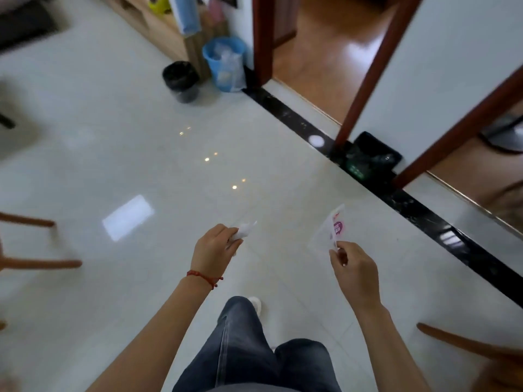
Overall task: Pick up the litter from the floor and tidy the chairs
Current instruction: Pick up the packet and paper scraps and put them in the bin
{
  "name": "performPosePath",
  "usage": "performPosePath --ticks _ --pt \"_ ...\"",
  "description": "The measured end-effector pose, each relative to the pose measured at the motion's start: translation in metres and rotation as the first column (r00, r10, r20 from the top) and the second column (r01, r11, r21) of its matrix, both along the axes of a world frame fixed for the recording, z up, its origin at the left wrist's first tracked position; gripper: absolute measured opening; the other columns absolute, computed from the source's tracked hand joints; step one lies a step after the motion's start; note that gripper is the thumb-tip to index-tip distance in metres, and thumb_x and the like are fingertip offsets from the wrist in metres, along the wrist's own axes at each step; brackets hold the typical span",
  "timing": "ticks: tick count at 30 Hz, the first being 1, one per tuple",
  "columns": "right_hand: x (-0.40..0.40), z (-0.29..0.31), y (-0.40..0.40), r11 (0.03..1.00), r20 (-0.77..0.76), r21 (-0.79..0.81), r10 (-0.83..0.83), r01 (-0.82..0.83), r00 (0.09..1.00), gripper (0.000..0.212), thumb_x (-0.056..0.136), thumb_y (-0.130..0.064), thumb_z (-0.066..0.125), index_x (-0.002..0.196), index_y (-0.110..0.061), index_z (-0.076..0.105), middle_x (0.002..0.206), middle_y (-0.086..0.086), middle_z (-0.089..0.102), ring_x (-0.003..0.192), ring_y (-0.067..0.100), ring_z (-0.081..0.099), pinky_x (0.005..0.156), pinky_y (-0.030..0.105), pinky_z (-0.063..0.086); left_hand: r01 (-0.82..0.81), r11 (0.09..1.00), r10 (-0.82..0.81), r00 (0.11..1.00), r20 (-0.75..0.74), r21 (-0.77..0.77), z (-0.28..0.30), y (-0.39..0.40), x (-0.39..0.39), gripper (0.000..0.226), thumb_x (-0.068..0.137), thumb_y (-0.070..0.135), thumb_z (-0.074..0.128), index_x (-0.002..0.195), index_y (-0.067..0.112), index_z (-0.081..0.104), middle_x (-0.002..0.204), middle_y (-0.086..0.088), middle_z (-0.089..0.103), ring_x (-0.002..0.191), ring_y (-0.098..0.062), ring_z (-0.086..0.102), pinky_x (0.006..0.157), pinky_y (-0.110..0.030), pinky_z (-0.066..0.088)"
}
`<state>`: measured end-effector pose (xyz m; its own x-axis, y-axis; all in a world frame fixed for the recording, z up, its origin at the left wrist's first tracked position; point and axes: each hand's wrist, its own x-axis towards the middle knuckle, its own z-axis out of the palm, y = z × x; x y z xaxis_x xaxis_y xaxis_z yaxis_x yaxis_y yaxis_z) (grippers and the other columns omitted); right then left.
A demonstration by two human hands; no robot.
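My left hand is closed around a crumpled white tissue that sticks out past my fingers. A clear plastic wrapper with a pink and purple label is pinched by its lower corner in my right hand. Both hands are held out in front of me above the pale tiled floor. Wooden chair legs show at the left edge, and a curved wooden chair part reaches in from the lower right.
A black-lined bin and a blue bin with a clear bag stand ahead by a wooden cabinet. A black bin sits against the wall at the right. Red-brown door frames open onto wooden floors. My jeans and shoe are below.
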<state>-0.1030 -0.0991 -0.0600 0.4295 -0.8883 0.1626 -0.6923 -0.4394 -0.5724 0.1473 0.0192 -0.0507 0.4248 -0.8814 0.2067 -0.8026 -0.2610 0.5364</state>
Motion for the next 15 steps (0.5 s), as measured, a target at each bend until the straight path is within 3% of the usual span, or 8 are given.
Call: performPosePath --ticks 7,11,15 --pt "-0.01 0.002 -0.043 0.961 -0.025 -0.026 -0.276 0.276 0.961 0.011 0.073 0.004 0.071 0.077 0.001 0.061 0.063 0.009 0.058 0.049 0.021 0.049 0.047 0.026 0.042 0.301 0.953 -0.301 0.953 -0.022 0.005 -0.004 -0.112 0.015 0.01 0.067 0.001 0.075 0.075 0.001 0.069 0.059 -0.008 0.058 0.049 -0.023 0.055 0.044 -0.028 0.049" --pt "-0.021 0.002 -0.078 0.927 -0.04 -0.027 -0.375 0.374 0.926 0.012 0.074 0.001 0.073 0.08 0.001 0.063 0.067 0.012 0.063 0.051 0.024 0.056 0.051 0.028 0.049 0.392 0.92 -0.392 0.919 -0.047 -0.009 -0.009 -0.177 0.005 0.011 0.069 0.009 0.066 0.075 0.001 0.069 0.059 -0.007 0.057 0.048 -0.023 0.055 0.042 -0.031 0.05" --pt "-0.033 -0.002 -0.135 0.905 -0.03 -0.03 -0.426 0.425 0.904 0.013 0.073 0.001 0.074 0.08 0.001 0.063 0.065 0.012 0.062 0.05 0.021 0.054 0.052 0.023 0.044 0.441 0.897 -0.443 0.895 -0.053 -0.033 -0.012 -0.25 -0.014 0.01 0.068 0.01 0.067 0.074 0.002 0.069 0.059 -0.006 0.056 0.048 -0.021 0.054 0.042 -0.027 0.048"
